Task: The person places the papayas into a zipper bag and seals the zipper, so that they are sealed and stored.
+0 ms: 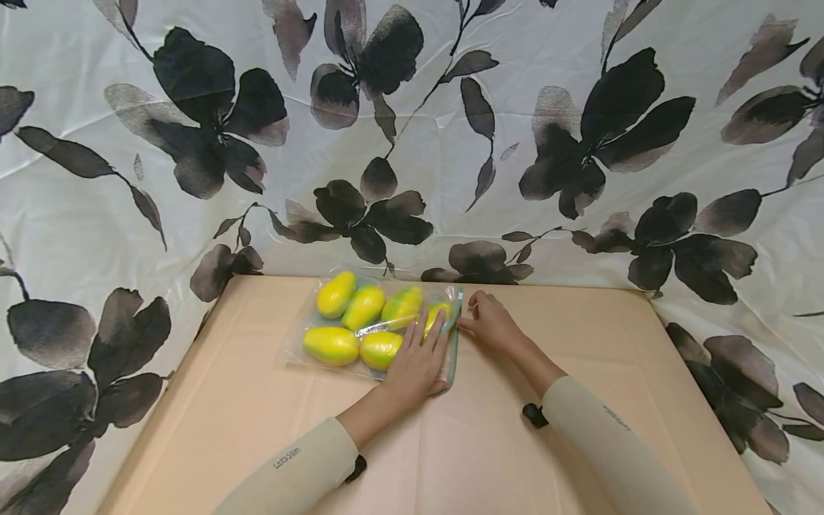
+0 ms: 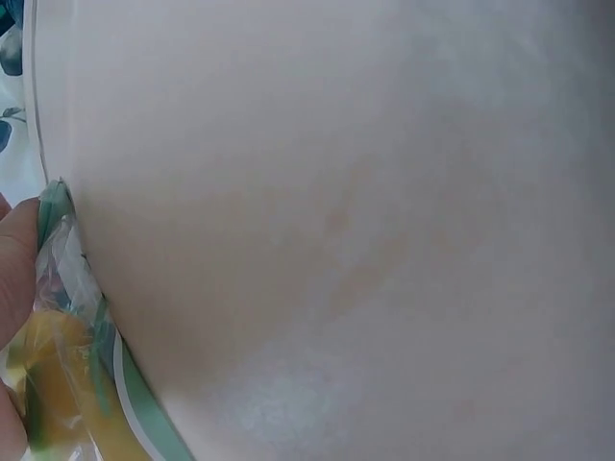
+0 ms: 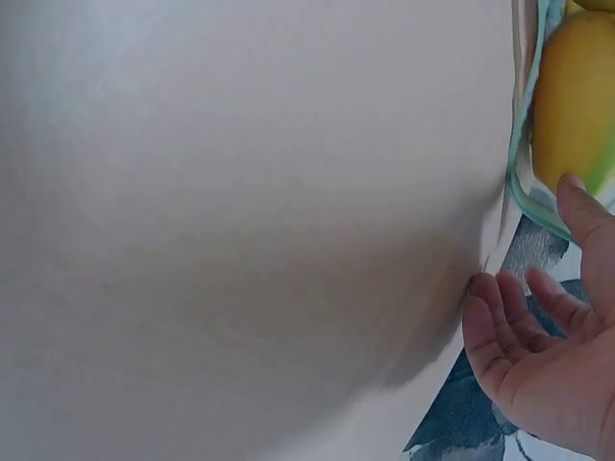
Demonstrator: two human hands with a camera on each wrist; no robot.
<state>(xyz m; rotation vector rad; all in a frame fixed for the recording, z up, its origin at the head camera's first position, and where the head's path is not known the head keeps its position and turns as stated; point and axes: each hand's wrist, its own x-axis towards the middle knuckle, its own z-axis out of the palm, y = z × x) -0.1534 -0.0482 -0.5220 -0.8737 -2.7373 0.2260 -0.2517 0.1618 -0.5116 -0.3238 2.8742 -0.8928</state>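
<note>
A clear zip bag [image 1: 296,355] with a blue-green seal strip [image 1: 453,357] lies on the board, several yellow-green mangoes [image 1: 331,346] inside. My left hand [image 1: 412,366] rests spread on the bag's right part, partly covering the mangoes beneath. In the left wrist view only bits of that hand [image 2: 12,279] show beside the bag's strip. Just right of the strip is my right hand [image 1: 494,323], its fingers loosely curled and holding nothing. The right wrist view shows its thumb [image 3: 581,209] apart from the other fingers, overlapping the bag's edge near a mango [image 3: 572,106].
The bag lies near the far edge of a tan, board-like tabletop [image 1: 566,336]. Behind and beside it hangs white cloth [image 1: 463,236] printed with dark flowers. Small black devices [image 1: 534,415] sit at both sleeve cuffs.
</note>
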